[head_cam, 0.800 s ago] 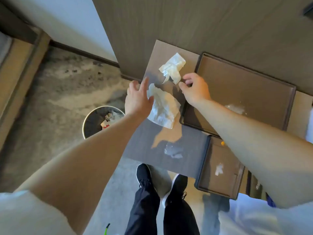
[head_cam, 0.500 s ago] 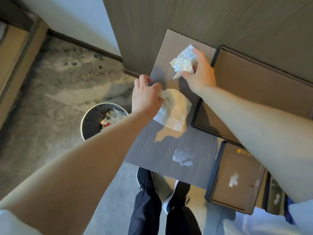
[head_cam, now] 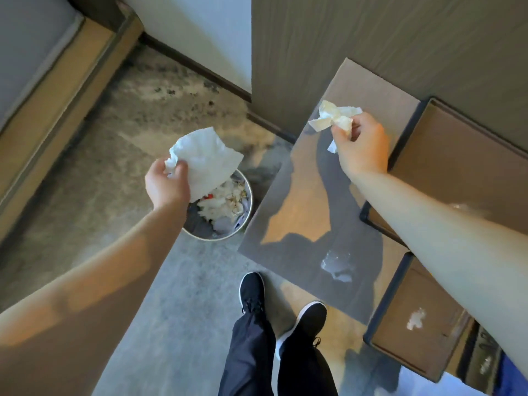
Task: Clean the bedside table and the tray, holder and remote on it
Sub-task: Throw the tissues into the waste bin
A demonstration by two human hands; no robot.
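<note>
My left hand (head_cam: 168, 185) grips a crumpled white tissue (head_cam: 204, 161) and holds it over the round waste bin (head_cam: 248, 208) on the floor. My right hand (head_cam: 361, 147) pinches a second crumpled tissue (head_cam: 334, 117) above the back of the bedside table (head_cam: 303, 218). A wet smear (head_cam: 337, 265) lies near the table's front edge. The large brown tray (head_cam: 457, 155) sits at the back right. The smaller holder (head_cam: 411, 330), marked with a white spot, sits at the front right. The remote (head_cam: 483, 358) lies beyond it, partly hidden by my right arm.
The bin holds several scraps of paper and rubbish. My two black shoes (head_cam: 253, 290) stand on the grey floor just in front of the table. A wood-panelled wall (head_cam: 371, 38) rises behind the table, and a bed frame edge (head_cam: 57, 90) runs along the left.
My left hand has lifted its tissue off the table and swung left over the bin. My right hand has picked the other tissue up off the table surface.
</note>
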